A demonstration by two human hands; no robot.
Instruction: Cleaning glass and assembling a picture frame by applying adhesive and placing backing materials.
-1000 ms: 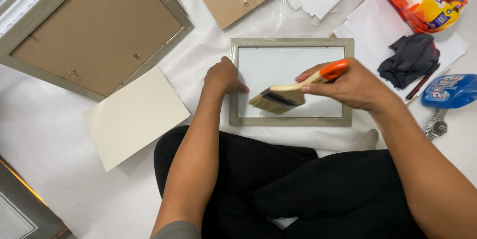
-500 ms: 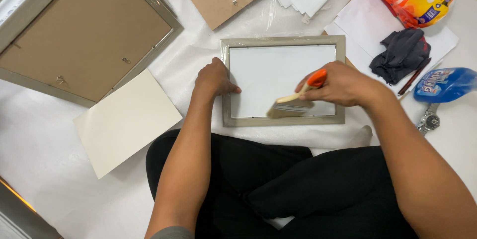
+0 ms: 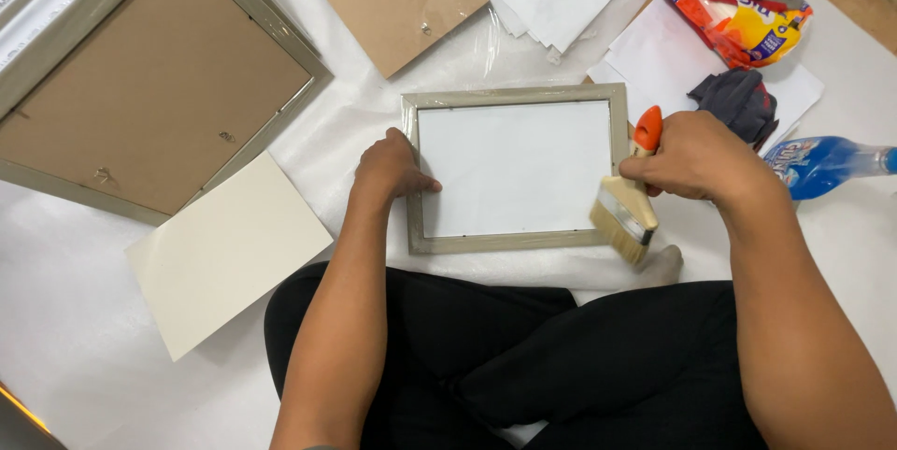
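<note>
The right hand (image 3: 696, 156) has carried the paintbrush (image 3: 628, 198) off the glass of the small picture frame (image 3: 514, 167): a second ago its bristles lay over the middle of the pane, half a second ago lower and further right. Now the bristles hang past the frame's right edge, at its lower corner, with the orange handle pointing up and away.

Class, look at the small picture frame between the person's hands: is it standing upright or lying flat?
Lying flat. The small frame rests on the white sheet, left hand pressing its left edge, right hand holding a brush at its right edge.
</note>
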